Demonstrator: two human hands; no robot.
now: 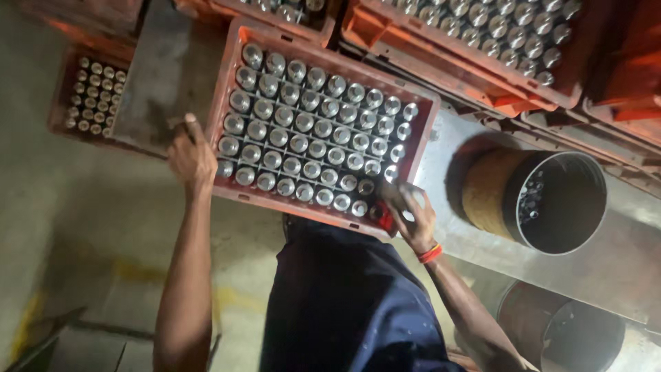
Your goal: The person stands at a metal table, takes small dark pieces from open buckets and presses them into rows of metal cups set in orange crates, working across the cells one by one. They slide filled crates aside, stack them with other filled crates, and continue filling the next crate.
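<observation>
Dark blue clothing (344,303) fills six o'clock; above it, left hand (191,160) clamps the nine-o'clock rim and right hand (410,213) curls around the five-o'clock corner of an orange plastic crate (227,83) of metal-capped bottles (310,131), centre; best kept level

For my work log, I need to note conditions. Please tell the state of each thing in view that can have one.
Red crate: full of capped bottles, gripped at both ends.
Left hand: closed on the crate's left edge.
Right hand: gripping the crate's near right corner.
Upper cylinder: on its side, open mouth, nearly empty.
Left crate: filled, on the floor.
</observation>
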